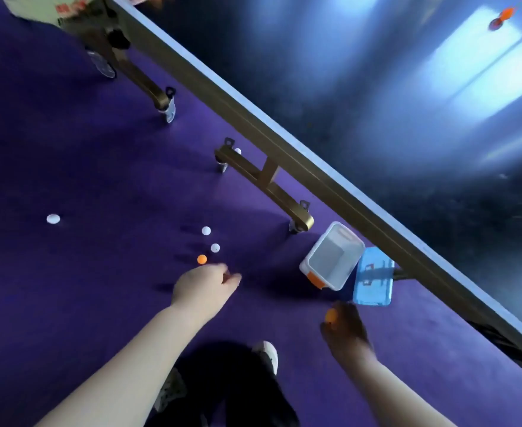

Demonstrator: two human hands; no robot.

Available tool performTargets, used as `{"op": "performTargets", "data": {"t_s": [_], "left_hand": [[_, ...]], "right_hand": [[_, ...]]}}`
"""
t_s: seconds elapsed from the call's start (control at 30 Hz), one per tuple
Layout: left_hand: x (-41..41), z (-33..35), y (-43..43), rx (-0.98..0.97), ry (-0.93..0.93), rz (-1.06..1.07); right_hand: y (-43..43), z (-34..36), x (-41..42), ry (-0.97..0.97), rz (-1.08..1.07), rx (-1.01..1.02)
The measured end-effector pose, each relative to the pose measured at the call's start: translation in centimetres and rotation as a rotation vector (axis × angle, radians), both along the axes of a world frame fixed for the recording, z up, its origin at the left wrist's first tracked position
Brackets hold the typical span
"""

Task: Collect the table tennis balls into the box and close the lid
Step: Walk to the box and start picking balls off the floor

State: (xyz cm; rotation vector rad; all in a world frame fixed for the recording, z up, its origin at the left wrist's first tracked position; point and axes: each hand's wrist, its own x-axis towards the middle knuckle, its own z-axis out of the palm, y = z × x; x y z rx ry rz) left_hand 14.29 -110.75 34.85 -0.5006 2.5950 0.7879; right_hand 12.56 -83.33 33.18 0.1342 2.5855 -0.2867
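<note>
A white plastic box (310,261) with an orange latch stands open on the purple floor, its blue lid (373,277) hinged back to the right. My right hand (346,329) holds an orange ball (330,315) just below the lid. My left hand (205,286) reaches out low over the floor, fingers loosely curled; whether it holds anything is hidden. Just beyond it lie an orange ball (202,259) and two white balls (215,248) (206,230). Another white ball (53,219) lies far left, and one (237,151) sits behind a table leg.
The dark table-tennis table (376,103) runs diagonally across the right, its gold legs (299,220) and feet standing on the floor by the box. An orange paddle (503,16) lies on the tabletop far right. My dark trousers and shoes (267,352) are at the bottom.
</note>
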Motion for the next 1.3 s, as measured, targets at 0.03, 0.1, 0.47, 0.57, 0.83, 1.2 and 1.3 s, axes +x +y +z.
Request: {"op": "performTargets", "data": {"t_s": [0.03,0.1,0.47,0.57,0.83,1.2,1.3], "left_hand": [[-0.5,-2.7,0.1,-0.008,-0.029,-0.007],[-1.4,-8.2,0.9,-0.028,-0.032,-0.049],[-10.1,-34.3,6.9,-0.023,0.205,-0.139],[-11.3,-38.7,7.4,-0.055,0.261,-0.175],[-12.3,-41.7,7.2,-0.135,0.277,-0.226],[-9.8,-41.6,8.3,-0.216,0.228,-0.387],[-9.2,-41.2,7.3,-0.199,0.137,-0.468]], "right_hand": [[0.1,-2.4,-1.0,0.024,0.001,-0.031],[0.8,-7.5,-3.0,0.093,-0.011,-0.073],[5.0,-34.3,-13.8,0.317,-0.180,-0.093],[6.8,-39.3,-16.0,0.370,-0.238,-0.192],[8.9,-44.3,-16.9,0.273,0.037,0.194],[8.5,-46.3,-13.2,0.437,0.434,0.199],[7.1,-45.5,-10.7,0.570,0.570,0.098]]}}
